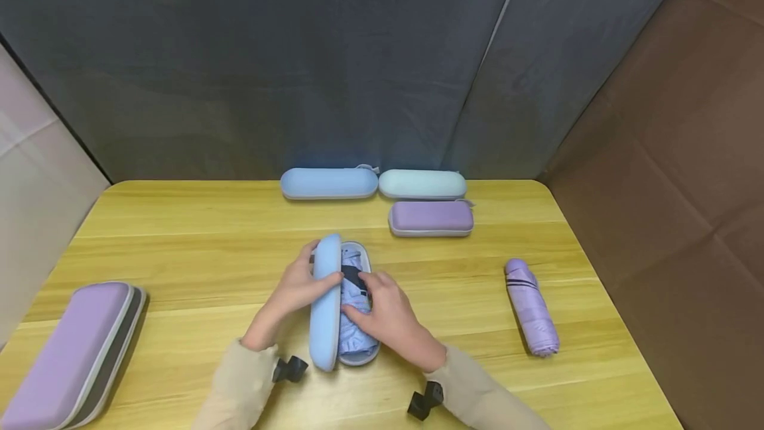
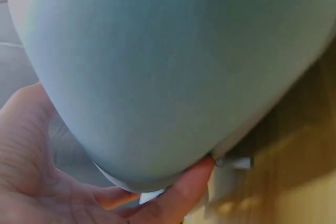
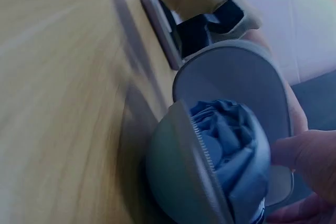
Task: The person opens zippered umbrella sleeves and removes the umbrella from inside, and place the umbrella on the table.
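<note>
A light blue hard zip case [image 1: 325, 304] lies unzipped in the middle of the table, its lid raised on the left side. Inside it sits a folded blue umbrella [image 1: 356, 324] with a black strap or part near its upper end. My left hand [image 1: 298, 284] grips the lid, with the thumb over its edge and the other fingers behind. Across the case's opening, my right hand [image 1: 388, 307] holds the umbrella between thumb and fingers. The right wrist view shows the umbrella's bunched cloth [image 3: 231, 145] beside the zipper teeth. In the left wrist view, the lid [image 2: 157, 77] hides much of the work.
At the back stand a blue case [image 1: 329, 183], a mint case [image 1: 422, 184] and a purple case [image 1: 431, 218]. A folded purple umbrella [image 1: 532, 310] lies on the right. A larger purple case [image 1: 71, 350] lies at the left edge of the wooden table [image 1: 197, 237].
</note>
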Tool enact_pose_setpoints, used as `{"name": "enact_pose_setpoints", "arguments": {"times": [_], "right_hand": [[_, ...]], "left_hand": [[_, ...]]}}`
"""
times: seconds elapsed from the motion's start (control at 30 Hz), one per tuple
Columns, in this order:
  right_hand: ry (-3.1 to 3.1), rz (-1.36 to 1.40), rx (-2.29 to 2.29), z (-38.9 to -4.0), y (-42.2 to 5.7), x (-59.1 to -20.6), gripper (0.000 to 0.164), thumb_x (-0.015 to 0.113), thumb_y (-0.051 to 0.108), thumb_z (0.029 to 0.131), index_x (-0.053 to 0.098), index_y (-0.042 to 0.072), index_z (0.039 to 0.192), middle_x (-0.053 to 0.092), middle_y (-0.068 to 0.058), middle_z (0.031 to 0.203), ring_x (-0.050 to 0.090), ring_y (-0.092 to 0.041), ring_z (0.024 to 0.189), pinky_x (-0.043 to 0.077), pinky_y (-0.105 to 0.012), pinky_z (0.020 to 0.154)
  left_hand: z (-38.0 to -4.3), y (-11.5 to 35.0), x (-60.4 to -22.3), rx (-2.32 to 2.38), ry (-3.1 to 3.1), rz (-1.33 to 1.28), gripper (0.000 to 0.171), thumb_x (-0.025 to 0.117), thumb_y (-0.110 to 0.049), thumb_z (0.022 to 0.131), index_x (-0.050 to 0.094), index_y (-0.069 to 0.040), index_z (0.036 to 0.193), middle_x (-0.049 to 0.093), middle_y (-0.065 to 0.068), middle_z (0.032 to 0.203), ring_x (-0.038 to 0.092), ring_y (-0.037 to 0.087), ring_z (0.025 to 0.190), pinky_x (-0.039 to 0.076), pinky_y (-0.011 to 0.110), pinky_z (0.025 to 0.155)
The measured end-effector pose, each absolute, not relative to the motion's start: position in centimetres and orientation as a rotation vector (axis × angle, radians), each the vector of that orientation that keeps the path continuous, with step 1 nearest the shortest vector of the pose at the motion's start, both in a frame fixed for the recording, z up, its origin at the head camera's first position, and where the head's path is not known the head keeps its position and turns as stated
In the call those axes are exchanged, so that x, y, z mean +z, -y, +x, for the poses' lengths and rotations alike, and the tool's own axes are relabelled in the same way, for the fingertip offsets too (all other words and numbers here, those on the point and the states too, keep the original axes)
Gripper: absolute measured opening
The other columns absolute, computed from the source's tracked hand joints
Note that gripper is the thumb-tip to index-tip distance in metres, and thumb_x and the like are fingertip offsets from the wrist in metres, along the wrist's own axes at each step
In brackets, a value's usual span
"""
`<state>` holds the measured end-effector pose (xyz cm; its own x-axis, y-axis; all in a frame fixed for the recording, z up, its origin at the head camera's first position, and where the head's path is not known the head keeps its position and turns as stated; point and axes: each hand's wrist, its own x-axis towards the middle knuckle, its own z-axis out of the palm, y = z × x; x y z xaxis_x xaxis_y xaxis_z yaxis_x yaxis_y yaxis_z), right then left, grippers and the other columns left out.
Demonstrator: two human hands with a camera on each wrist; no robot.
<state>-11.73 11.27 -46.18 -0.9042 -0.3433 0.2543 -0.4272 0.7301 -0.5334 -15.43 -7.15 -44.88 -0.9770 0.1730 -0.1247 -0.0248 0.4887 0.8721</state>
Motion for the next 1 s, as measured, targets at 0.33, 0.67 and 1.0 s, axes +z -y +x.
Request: {"name": "enact_pose_setpoints", "arguments": {"times": [0.33,0.67,1.0], "right_hand": [[2.955,0.512,0.553,-13.1,-8.7,-45.7,0.071,0.078,0.05,0.068,0.056,-0.003,0.111,0.06,-0.006,0.074,0.057,-0.018,0.065,0.044,-0.026,0.049],[3.137,0.397,0.637,-14.7,-7.7,-45.1,0.083,0.08,0.04,0.066,0.044,-0.008,0.123,0.06,-0.01,0.071,0.057,-0.019,0.057,0.044,-0.028,0.046],[3.098,0.398,1.358,-15.6,-9.9,-45.6,0.077,0.077,0.024,0.067,0.043,-0.002,0.131,0.063,-0.01,0.092,0.057,-0.015,0.077,0.049,-0.025,0.067]], "left_hand": [[-15.3,8.8,-46.0,1.793,-2.236,0.13,0.079,0.061,-0.013,0.082,0.018,0.002,0.146,0.037,0.032,0.133,0.047,0.043,0.114,0.046,0.047,0.091],[-15.3,9.9,-47.0,1.942,-2.076,0.156,0.078,0.057,-0.01,0.082,0.015,0.0,0.147,0.032,0.033,0.139,0.044,0.045,0.117,0.048,0.045,0.088],[-14.7,9.4,-46.1,1.888,-2.09,-0.043,0.082,0.063,-0.014,0.082,0.014,-0.002,0.147,0.032,0.031,0.139,0.041,0.045,0.12,0.046,0.051,0.09]]}}
